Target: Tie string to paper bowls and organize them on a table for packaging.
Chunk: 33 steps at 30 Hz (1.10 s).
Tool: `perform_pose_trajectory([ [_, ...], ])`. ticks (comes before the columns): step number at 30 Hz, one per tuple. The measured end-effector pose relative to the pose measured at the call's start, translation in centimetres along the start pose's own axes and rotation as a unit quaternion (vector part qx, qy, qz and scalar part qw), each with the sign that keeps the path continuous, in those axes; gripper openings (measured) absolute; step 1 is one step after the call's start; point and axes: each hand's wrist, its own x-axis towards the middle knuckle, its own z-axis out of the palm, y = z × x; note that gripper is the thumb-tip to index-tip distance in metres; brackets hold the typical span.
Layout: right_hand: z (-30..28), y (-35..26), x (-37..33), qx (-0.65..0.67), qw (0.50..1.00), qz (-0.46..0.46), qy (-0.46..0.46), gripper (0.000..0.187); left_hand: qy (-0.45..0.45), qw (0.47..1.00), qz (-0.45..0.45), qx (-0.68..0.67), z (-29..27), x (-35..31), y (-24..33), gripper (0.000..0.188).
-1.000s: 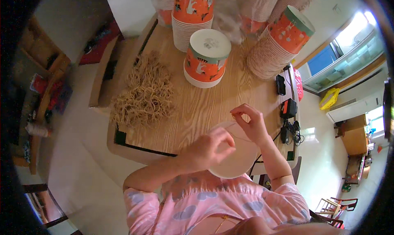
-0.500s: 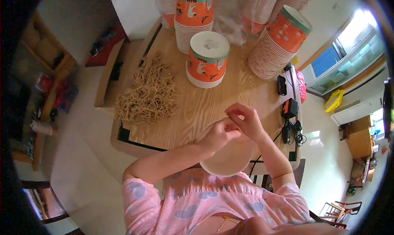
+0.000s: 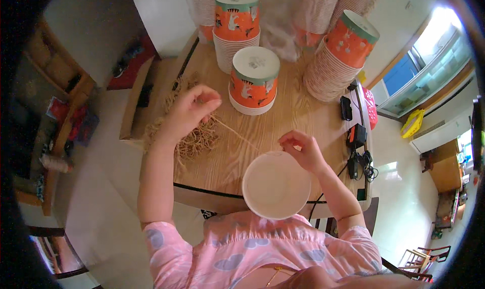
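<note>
A tan cord [image 3: 235, 133] slants across the worktop [image 3: 222, 165] in front of you, running from your left hand [image 3: 193, 111] down to the far rim of a white paper tub [image 3: 277, 193]. The tub sits at the near edge, right of the middle, its open mouth turned up toward you; its lower part is out of view.

Your left hand is raised over the left part of the worktop, thumb and forefinger pressed together on the cord's upper end, the other fingers curled in. Your right hand [image 3: 305, 150] is at the tub's far right rim, its fingers bent and drawn in toward the thumb. You may have the rim or the cord's other end there, but the fingertips are too small to tell.

Your left hand and forearm hide part of a heap of tan cords [image 3: 199, 143] by the left edge, and the near left corner too.

Beyond the tub stands an upside-down orange cup [image 3: 253, 89]. Farther off are an upright stack [image 3: 236, 31] and a leaning stack [image 3: 341, 56]; the plastic-wrapped stacks [image 3: 318, 8] at the far edge are cut off by the frame. Black adapters [image 3: 356, 136] lie along the right edge.
</note>
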Motion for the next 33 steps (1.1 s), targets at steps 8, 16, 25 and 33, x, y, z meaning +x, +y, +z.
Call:
perform_pose_trajectory([
  [8, 0.6, 0.8, 0.6, 0.004, 1.000, -0.002, 0.013, 0.011, -0.144, 0.985, 0.089, -0.023, 11.7, 1.5, -9.9, 0.026],
  [16, 1.3, 0.0, 0.1, -0.044, 0.997, -0.036, 0.048, 0.011, -0.219, 0.941, -0.030, -0.255, 15.0, 1.2, -11.1, 0.018],
  [25, 1.3, -0.2, 1.2, -0.026, 1.000, -0.016, 0.005, 0.019, -0.126, 0.964, -0.044, -0.230, 14.2, -2.6, -10.4, 0.014],
  [33, 2.3, -1.6, 1.9, -0.105, 0.989, 0.050, -0.093, 0.017, -0.032, 0.981, -0.004, -0.192, 14.4, -3.2, -10.7, 0.018],
])
